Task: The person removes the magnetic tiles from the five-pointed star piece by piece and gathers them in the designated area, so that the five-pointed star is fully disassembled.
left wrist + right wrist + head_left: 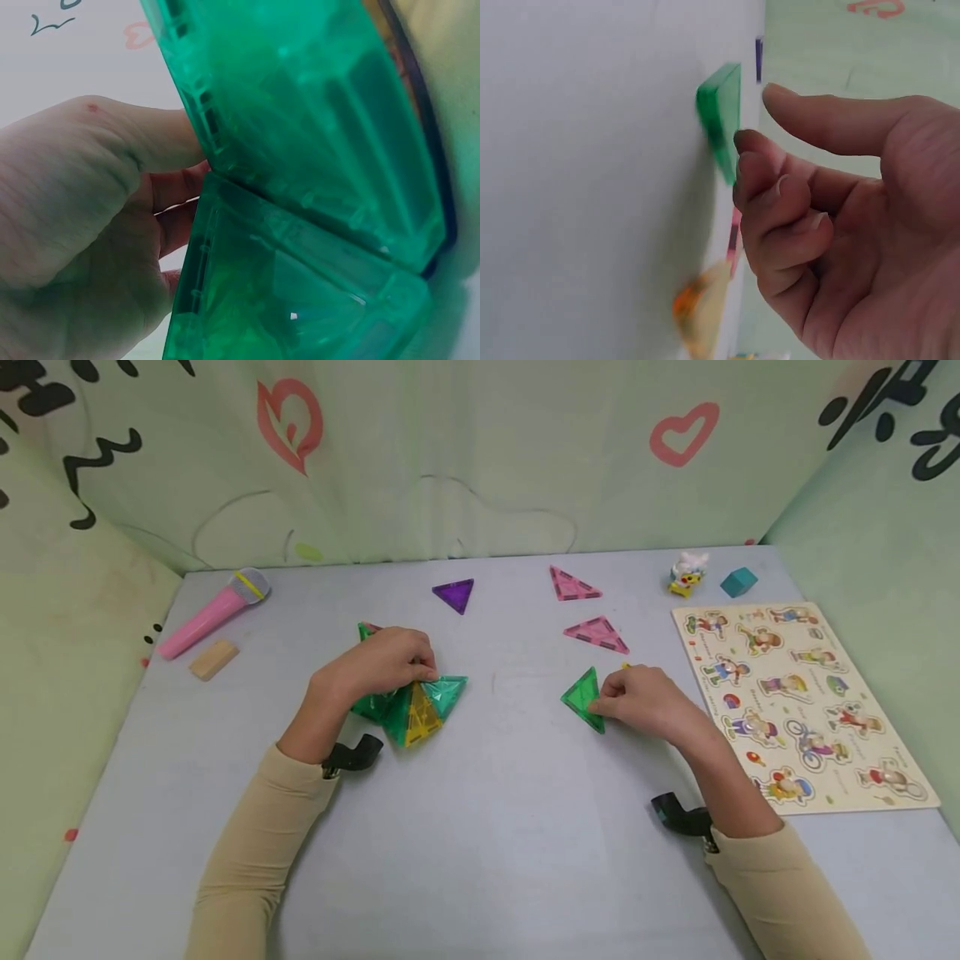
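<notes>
At three o'clock from the tile cluster (423, 717) on the desk (480, 860), the green triangle (581, 697) looks light, stiff and slick, likely best pinched by its edges. The right hand (647, 700) points toward ten o'clock, thumb and fingers apart; the left hand (378, 664) pinches the cluster's top.

Tile cluster (394, 713): mostly grn, some ylw
Near rt tile (579, 697): grn
Mic (202, 623): pnk + gry, ylw stripe
Board (843, 783): cream, multicol. figs
Sleeves (247, 868): tan
</notes>
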Available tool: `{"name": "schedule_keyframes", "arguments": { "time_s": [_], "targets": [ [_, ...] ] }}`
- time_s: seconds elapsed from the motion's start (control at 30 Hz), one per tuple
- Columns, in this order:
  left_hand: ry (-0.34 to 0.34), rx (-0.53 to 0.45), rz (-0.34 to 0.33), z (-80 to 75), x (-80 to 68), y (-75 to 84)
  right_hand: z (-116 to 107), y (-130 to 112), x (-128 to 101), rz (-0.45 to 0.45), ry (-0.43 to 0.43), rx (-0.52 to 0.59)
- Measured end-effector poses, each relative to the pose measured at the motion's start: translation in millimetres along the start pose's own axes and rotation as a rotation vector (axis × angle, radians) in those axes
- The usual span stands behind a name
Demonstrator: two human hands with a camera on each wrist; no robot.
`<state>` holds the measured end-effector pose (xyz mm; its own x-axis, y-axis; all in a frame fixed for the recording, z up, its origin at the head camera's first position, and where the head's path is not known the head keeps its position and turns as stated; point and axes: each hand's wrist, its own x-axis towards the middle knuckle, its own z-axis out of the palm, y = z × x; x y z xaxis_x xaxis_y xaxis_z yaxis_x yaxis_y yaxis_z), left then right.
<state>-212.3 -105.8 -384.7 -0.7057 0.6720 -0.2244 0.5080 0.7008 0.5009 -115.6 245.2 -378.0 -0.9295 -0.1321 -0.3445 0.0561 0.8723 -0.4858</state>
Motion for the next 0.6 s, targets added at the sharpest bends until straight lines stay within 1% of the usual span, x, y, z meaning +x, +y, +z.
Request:
{"name": "schedule_keyframes", "arguments": {
  "time_s": [0.1,0.23,0.4,0.6],
  "targets": [
    [-0.003,-0.007,-0.002,0.0,0.5,0.3,3,-10,1,-0.02,0.039,0.027],
    [-0.004,-0.011,-0.007,1.3,1.3,-0.6,11,-21,7,-0.055,0.04,0.079],
    [-0.002,-0.008,-0.009,2.6,2.1,-2.9,29,-35,21,-0.12,-0.009,0.168],
    [0.002,-0.018,-0.005,1.4,1.0,-1.5,46,-62,39,-0.193,-0.09,0.25]
  ]
}}
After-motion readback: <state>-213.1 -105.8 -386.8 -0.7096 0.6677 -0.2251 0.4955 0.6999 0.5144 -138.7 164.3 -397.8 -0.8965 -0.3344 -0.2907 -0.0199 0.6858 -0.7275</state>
